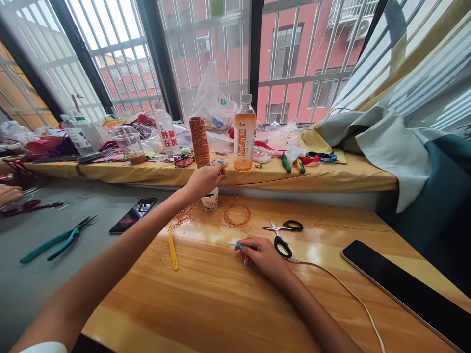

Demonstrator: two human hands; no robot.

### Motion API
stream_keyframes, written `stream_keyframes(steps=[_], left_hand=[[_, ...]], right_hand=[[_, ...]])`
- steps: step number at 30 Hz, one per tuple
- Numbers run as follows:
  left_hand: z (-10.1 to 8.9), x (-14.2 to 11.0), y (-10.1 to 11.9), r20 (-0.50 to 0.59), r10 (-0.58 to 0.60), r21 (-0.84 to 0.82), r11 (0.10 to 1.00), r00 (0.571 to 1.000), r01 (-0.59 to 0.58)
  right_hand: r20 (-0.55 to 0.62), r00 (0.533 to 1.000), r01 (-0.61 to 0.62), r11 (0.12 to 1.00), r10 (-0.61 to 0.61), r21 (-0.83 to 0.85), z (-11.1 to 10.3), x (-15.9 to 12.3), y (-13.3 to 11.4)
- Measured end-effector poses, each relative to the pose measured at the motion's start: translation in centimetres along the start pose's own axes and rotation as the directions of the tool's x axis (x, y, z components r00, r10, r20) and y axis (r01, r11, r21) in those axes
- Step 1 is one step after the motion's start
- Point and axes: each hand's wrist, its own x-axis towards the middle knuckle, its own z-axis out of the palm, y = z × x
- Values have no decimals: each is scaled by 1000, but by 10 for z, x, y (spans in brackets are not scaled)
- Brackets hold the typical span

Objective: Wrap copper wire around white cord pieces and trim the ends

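Note:
My left hand (204,180) reaches forward over a small paper cup (210,201), fingers pinched together near the base of a tall spool of copper thread (199,141) on the sill. What it pinches is too small to make out. My right hand (260,255) rests on the wooden table (228,304), fingers curled around a thin pale tool whose tip pokes out to the left. A coil of copper wire (236,214) lies between the hands, and a looser tangle of copper wire (181,217) lies further left. Black-handled scissors (283,234) lie open just right of my right hand.
A yellow stick (173,250) lies on the table. A phone (133,215) and teal pliers (57,240) are on the grey surface to the left. A dark tablet (408,289) with a white cable sits at right. The sill holds an orange drink bottle (244,133), cups and clutter. Another person's hand (9,194) shows at far left.

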Motion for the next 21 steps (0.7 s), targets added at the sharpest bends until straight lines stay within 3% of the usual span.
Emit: stream_keyframes(steps=[6, 11, 14, 18, 21], left_hand=[[-14, 13, -6, -52, 137, -30, 990, 989, -138], [-26, 18, -4, -119, 70, 80, 995, 990, -61], [-37, 23, -3, -184, 62, 53, 997, 981, -53], [-54, 27, -1, -277, 82, -22, 996, 957, -92], [-56, 20, 4, -244, 133, -69, 986, 961, -154]], right_hand=[[18, 1000, -6, 1000, 5, 7, -1, -1, -4], [19, 1000, -23, 1000, 22, 14, -1, -1, -6], [13, 999, -30, 999, 30, 14, -1, -1, -6], [7, 1000, -17, 1000, 17, 13, -1, 0, -4], [3, 1000, -7, 1000, 7, 14, -1, 0, -3]])
